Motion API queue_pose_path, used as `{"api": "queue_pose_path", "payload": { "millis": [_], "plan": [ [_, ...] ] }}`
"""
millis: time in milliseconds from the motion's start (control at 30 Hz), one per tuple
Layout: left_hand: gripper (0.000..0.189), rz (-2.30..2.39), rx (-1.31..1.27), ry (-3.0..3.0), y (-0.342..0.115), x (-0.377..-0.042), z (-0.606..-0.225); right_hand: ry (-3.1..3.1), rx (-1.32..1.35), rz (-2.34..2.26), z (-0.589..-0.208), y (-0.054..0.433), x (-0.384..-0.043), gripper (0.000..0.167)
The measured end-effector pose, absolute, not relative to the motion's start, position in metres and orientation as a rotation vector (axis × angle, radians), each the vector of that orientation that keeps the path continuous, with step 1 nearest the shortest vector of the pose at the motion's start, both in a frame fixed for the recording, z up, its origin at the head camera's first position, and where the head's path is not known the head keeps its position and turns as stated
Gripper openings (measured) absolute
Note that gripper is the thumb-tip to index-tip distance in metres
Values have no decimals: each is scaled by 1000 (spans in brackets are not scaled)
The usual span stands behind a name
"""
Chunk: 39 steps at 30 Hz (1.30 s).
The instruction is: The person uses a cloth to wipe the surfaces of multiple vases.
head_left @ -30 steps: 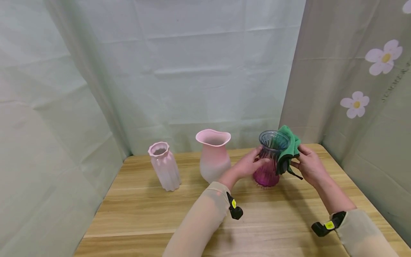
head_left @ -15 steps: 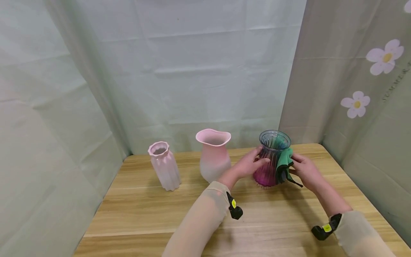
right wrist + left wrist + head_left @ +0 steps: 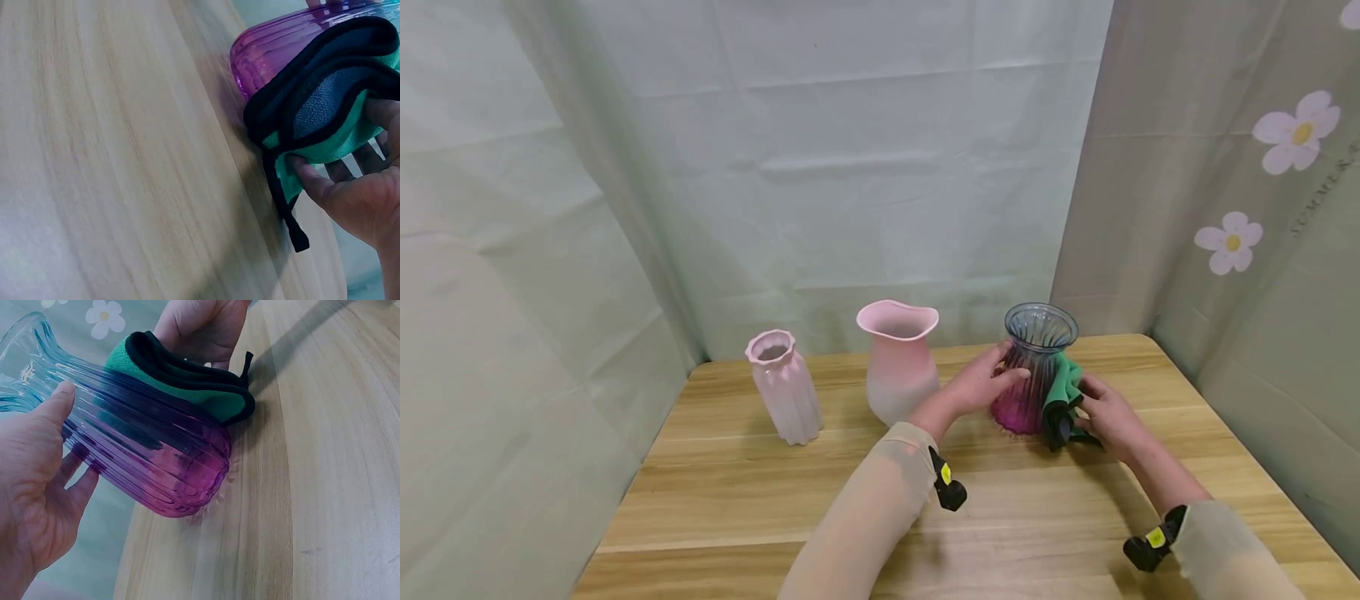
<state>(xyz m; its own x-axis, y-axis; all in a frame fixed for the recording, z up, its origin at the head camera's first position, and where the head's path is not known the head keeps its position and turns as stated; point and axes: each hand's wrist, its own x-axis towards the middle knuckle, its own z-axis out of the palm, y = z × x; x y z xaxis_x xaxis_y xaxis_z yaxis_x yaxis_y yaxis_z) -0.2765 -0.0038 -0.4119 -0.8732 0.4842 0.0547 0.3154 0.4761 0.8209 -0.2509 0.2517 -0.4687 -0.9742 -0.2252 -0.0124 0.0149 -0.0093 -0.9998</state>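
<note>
A ribbed glass vase [image 3: 1026,387], blue at the flared rim and magenta at the base, stands upright on the table's right side. My left hand [image 3: 977,382] grips it from the left below the neck; in the left wrist view the thumb [image 3: 57,403] lies along the near side. My right hand [image 3: 1112,417] holds a folded green and dark grey cloth [image 3: 1063,396] with black edging against the vase's lower right side. In the right wrist view the cloth [image 3: 337,106] bunches between thumb and fingers, its black loop [image 3: 289,215] hanging down.
A pink and white vase [image 3: 901,367] with a wavy rim stands just left of my left hand. Farther left is a slimmer pale pink ribbed vase [image 3: 786,392]. The wooden table [image 3: 737,508] ends at hanging curtains [image 3: 880,167] behind and at both sides.
My right hand has moved the cloth down the glass vase's right side, from beside the rim to near the base. The left hand keeps its hold, and the other vases stay put.
</note>
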Motion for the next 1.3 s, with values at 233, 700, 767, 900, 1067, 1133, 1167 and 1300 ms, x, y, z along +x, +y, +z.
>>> {"api": "queue_pose_path", "payload": {
  "millis": [233,700,767,900,1067,1133,1167,1300],
  "plan": [
    [77,1322,715,2565,-4,-275,-410,2134,-131,-2115,-462,250,-252,16],
    [79,1312,704,2569,-4,-276,-410,1945,-299,-2362,-412,244,-254,20],
    [79,1308,705,2568,-4,-276,-411,1870,-316,-2425,-406,244,-253,22],
    [78,1307,708,2562,-5,-276,-411,1680,-361,-2580,-396,245,-252,28],
    [79,1325,704,2542,-7,-277,-412,1610,-383,-2628,-388,245,-253,26],
    [79,1325,706,2539,-7,-277,-412,1617,-381,-2617,-387,245,-253,25],
    [80,1329,706,2536,-7,-277,-412,1611,-378,-2615,-387,245,-253,25],
    [80,1340,695,2533,-7,-277,-412,1603,-379,-2612,-390,243,-254,25]
  ]
}}
